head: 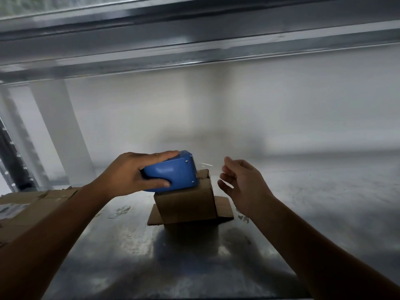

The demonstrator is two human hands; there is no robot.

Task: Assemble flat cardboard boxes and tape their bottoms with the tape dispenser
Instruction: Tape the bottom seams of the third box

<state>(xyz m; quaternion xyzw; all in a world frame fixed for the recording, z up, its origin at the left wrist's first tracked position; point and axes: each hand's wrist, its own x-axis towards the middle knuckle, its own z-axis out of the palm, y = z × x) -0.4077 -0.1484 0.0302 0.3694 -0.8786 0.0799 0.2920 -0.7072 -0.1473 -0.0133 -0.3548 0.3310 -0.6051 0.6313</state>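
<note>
A small brown cardboard box (187,204) stands on the metal shelf surface (194,256) with its flaps spread flat at the base. My left hand (132,173) grips a blue tape dispenser (173,172) just above the box's top left edge, its toothed blade pointing right. A thin strip of clear tape (207,164) stretches from the blade toward my right hand (240,182), which hovers to the right of the box. Its fingers are curled around the tape's end, and the pinch itself is blurred.
A stack of flat cardboard boxes (32,204) lies at the left edge of the shelf. A metal upright (60,131) and a shelf beam (194,40) frame the bay. The grey back wall stands behind the box.
</note>
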